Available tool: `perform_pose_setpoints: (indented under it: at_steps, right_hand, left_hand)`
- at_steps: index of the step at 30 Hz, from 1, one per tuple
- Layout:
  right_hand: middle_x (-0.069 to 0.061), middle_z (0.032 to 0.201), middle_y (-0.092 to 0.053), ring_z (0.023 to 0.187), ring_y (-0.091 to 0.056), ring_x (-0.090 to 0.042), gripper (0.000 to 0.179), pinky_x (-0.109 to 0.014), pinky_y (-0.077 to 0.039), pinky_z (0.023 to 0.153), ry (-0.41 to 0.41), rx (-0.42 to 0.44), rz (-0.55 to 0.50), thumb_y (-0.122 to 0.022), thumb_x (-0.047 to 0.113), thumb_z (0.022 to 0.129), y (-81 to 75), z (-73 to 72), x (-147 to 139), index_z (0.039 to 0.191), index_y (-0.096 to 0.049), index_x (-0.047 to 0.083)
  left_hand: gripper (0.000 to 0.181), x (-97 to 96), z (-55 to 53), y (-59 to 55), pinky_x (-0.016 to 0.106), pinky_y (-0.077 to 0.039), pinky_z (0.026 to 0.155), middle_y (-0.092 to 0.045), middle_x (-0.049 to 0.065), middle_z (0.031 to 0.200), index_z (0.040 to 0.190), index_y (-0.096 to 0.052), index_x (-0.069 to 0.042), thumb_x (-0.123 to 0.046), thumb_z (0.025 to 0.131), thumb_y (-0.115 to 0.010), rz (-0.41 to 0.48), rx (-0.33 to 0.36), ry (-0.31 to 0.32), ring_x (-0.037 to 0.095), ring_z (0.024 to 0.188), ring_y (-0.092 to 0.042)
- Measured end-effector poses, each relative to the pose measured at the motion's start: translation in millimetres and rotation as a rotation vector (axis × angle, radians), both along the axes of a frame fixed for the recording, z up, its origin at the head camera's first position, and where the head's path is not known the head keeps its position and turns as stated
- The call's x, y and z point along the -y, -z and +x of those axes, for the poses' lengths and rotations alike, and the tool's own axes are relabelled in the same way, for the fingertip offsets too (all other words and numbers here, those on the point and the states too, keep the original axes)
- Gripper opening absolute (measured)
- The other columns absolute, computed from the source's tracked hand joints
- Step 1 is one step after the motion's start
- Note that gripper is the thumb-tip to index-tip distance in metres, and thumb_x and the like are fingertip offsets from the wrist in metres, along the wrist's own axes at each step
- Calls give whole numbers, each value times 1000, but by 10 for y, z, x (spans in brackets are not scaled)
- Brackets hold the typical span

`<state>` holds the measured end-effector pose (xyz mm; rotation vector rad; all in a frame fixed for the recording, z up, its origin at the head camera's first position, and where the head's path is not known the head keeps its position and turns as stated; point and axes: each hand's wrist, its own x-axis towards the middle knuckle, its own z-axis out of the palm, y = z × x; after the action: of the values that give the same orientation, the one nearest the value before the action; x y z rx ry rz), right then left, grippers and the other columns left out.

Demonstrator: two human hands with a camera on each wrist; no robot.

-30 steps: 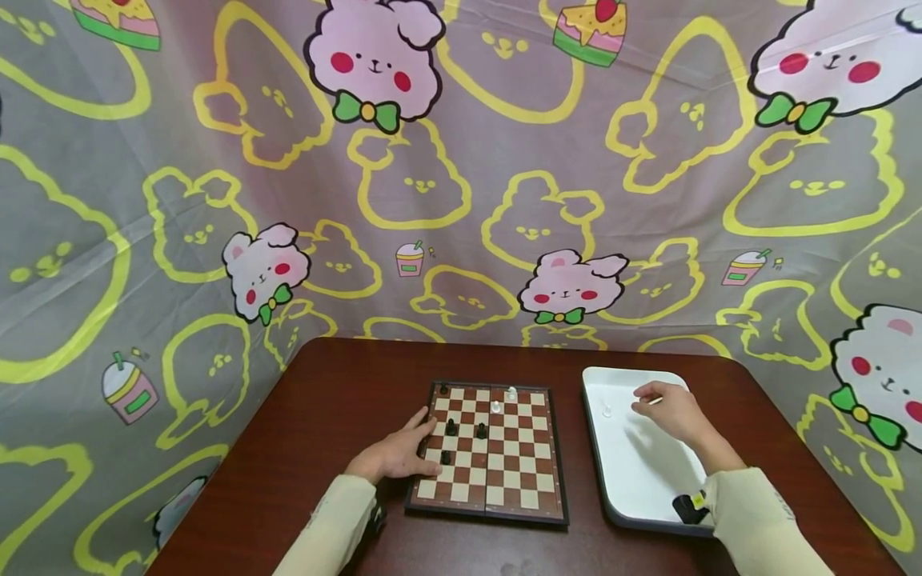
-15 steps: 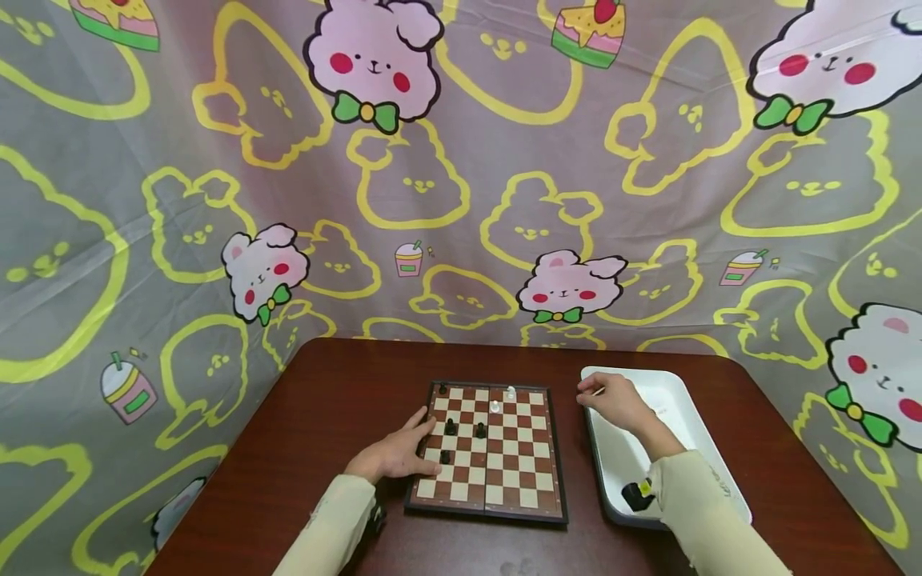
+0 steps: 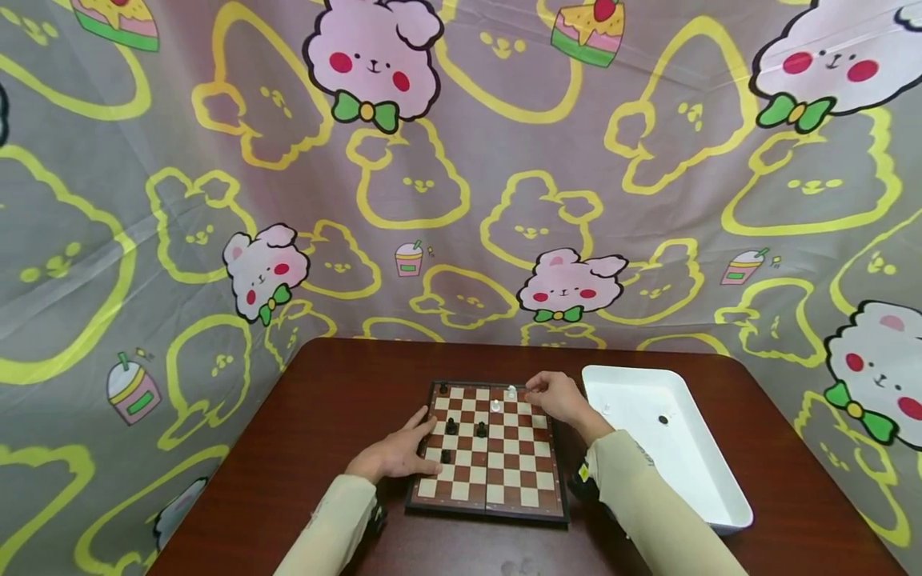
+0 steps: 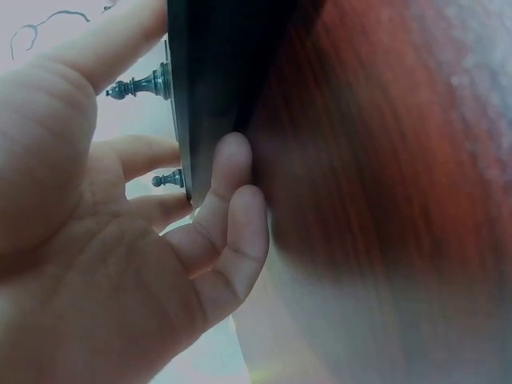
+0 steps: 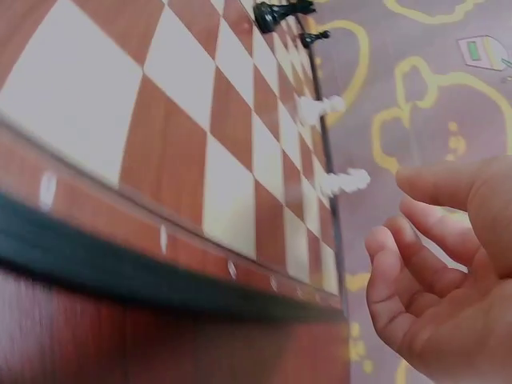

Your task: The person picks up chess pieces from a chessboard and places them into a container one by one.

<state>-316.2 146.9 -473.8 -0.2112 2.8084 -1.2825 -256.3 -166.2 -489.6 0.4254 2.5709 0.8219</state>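
Note:
My left hand (image 3: 396,454) spreads over the left edge of a folding chessboard (image 3: 522,480), thumb and fingers resting on it; in the left wrist view two fingers bend against its side. My right hand (image 3: 560,396) is above the far right corner with fingertips pinched. A small white chess piece seen between them earlier is hidden now. Two white chess pieces stand nearby, one at the far edge (image 3: 512,392) and one pawn-like (image 3: 496,406). Black pieces stand on the left half, including a pawn (image 3: 446,457) by my left thumb and a taller piece (image 3: 481,430) mid-board.
A white tray (image 3: 691,480) lies right of the board, under my right sleeve. It holds a white piece (image 3: 607,410) and a black piece (image 3: 663,419). A patterned curtain (image 3: 461,160) hangs behind the brown table (image 3: 346,376).
My right hand has moved left from over the tray, across its rim, to the board's far right corner. My left hand and the standing pieces have stayed put.

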Motion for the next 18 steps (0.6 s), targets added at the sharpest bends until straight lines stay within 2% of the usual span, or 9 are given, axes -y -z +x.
perform_pose_setpoints:
  at_steps: [7,10,18]
  right_hand:
    - [-4,88,-62,70,-59,-18,15,-33,-47,59,37,41,-54,-68,12,88,140,-54,142,100,-67,4]
    - [-4,89,-62,74,-59,-18,15,-33,-48,62,38,30,-63,-68,10,87,187,-58,173,100,-67,3]
    - [-4,91,-63,77,-58,-18,13,-35,-48,64,37,25,-46,-68,10,88,212,-89,242,99,-67,5]
  left_hand:
    - [90,11,3,10,54,-35,97,-3,8,158,151,-26,-12,-42,81,-74,1,-12,15,38,136,-25]
    - [90,13,7,13,55,-35,97,-3,10,158,150,-27,-11,-41,81,-74,4,-19,25,39,136,-25]
    - [90,28,-12,26,54,-34,98,-3,8,158,151,-26,-13,-42,81,-74,2,-9,18,37,137,-24]
